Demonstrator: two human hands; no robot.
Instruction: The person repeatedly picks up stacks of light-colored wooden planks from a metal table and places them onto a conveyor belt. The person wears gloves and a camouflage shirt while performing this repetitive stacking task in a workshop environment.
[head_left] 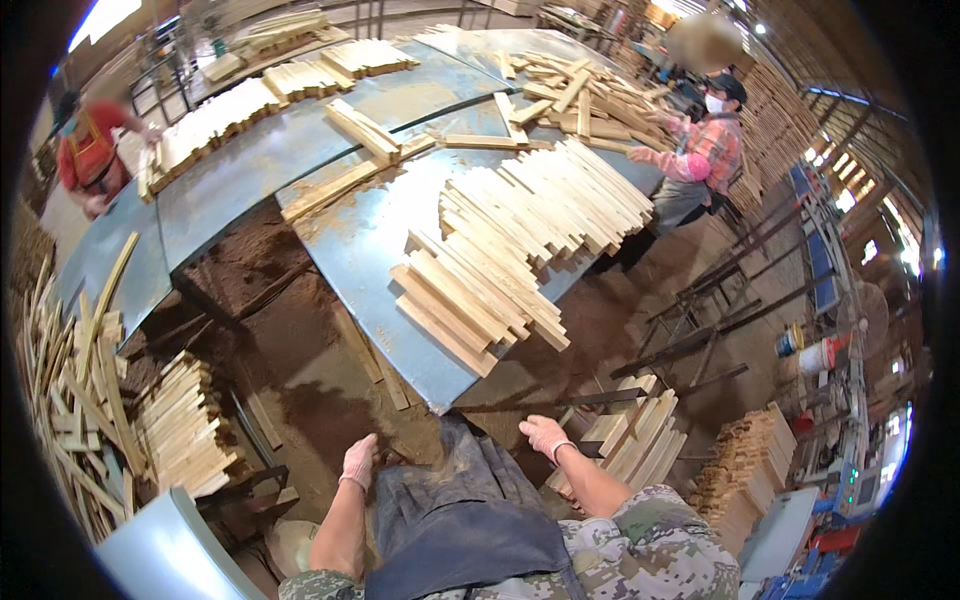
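My left hand (pixel 360 461), in a pale glove, hangs beside my dark apron (pixel 455 500). Its fingers are curled in, and nothing shows in them. On the other side of the apron, my gloved right hand (pixel 545 436) is raised a little, its fingers also curled with nothing visible in the grip. Both hands are apart from the metal-topped table (pixel 440 372), whose near corner points at me. Rows of pale wooden strips (pixel 470 290) lie side by side along its right edge, nearest to my hands.
Stacked strips stand low at left (pixel 188 430) and right (pixel 640 440); a loose scrap heap (pixel 90 400) fills the far left. A masked person (pixel 705 150) handles a jumbled wood pile (pixel 590 95). Another person (pixel 90 150) works by a strip row (pixel 215 125). Sawdust covers the floor.
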